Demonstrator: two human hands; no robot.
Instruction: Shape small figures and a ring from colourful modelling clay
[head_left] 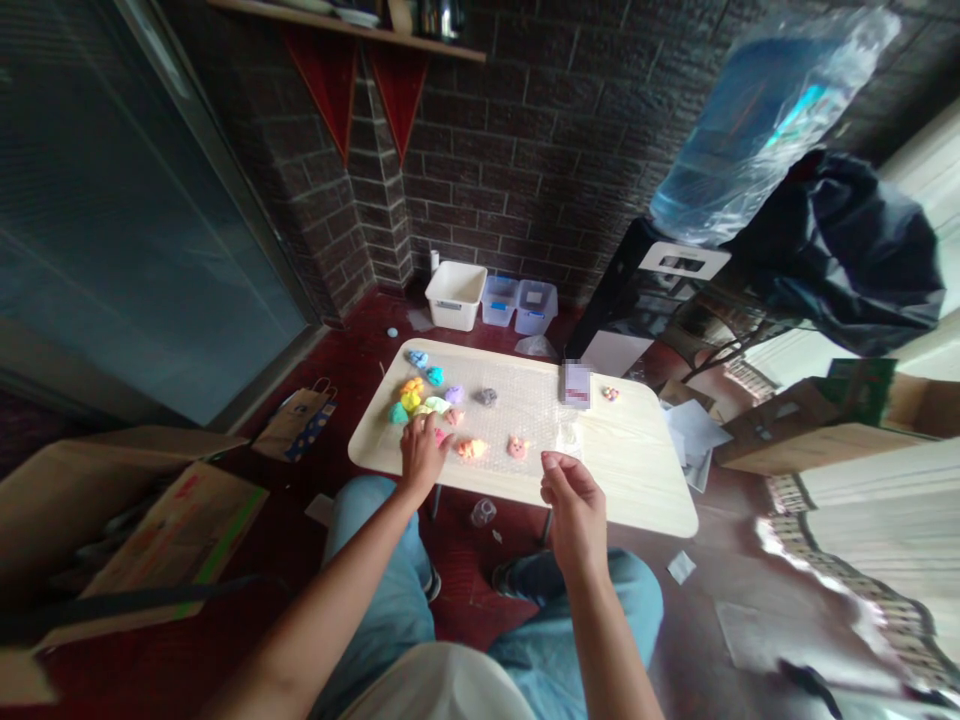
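My left hand (424, 455) is at the table's near left edge, fingers apart and bent down over a bright pink lump of modelling clay (440, 437); its fingertips partly hide the lump. Around it lie yellow clay (412, 391), green clay (398, 413), purple clay (454, 394) and orange clay (472, 449). Above the near edge, right of centre, my right hand (574, 497) is closed in a pinch. Whatever is between its thumb and finger is too small to make out. A pink clay animal face (517, 447) sits left of that hand.
Bubble wrap (525, 400) covers part of the pale table (645, 470). A small card box (577, 385) and a multicoloured clay piece (610, 394) are at the far right. Beyond stand plastic bins (456, 297) and a water dispenser (630, 290). Cardboard boxes (165, 540) flank both sides.
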